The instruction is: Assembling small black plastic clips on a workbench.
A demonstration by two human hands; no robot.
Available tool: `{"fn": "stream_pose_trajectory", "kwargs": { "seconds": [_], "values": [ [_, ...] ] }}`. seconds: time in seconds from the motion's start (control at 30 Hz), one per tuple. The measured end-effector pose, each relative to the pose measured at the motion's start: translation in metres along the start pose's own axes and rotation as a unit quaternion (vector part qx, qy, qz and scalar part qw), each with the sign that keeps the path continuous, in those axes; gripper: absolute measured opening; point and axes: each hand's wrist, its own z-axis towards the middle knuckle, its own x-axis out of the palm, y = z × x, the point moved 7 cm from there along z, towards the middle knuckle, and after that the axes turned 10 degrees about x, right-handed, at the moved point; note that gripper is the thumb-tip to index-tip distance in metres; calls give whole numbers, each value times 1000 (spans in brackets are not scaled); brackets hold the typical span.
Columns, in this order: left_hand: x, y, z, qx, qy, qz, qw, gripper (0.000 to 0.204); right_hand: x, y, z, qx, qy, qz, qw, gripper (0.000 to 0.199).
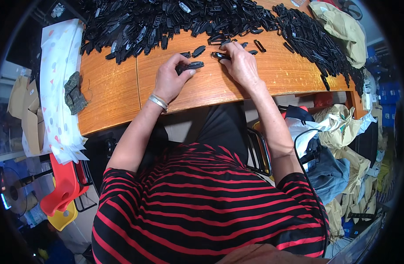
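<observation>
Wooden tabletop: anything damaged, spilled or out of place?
Mildly. The wooden tabletop has pale scuffs near its front edge, so the finish looks worn. One slim black plastic part juts from the right-hand pile toward that edge, looking astray. No liquid spill shows.

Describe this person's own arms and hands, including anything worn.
The left hand and right hand are ungloved. A silvery bracelet circles the left wrist; the right wrist shows none. The sleeves are short, black with red stripes. A thin black cable runs beside the right arm.
</observation>
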Motion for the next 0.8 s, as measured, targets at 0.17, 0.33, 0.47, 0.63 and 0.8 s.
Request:
{"fn": "stream_pose_trajectory", "kwargs": {
  "seconds": [0.17, 0.33, 0.47, 0.63, 0.8],
  "values": [
    [7, 18, 2, -97, -39, -300, 948, 22, -8, -6, 3, 44, -14, 52, 998, 24],
    [11, 16, -2, -110, -39, -323, 939, 22, -6, 21, -5, 14, -13, 183, 983, 23],
    [8, 1, 0, -83, -85, -371, 921, 25, 20, 32, -17, 101, 103, 302, 942, 22],
    [20, -2, -7, -173, -137, -541, 812, 25, 27, 36, -36, 138, 39, 423, 895, 19],
    [26, -5, -14, -210, -132, -588, 770, 24, 25, 44, -46, 127, 29, 503, 855, 19]
  ]
}}
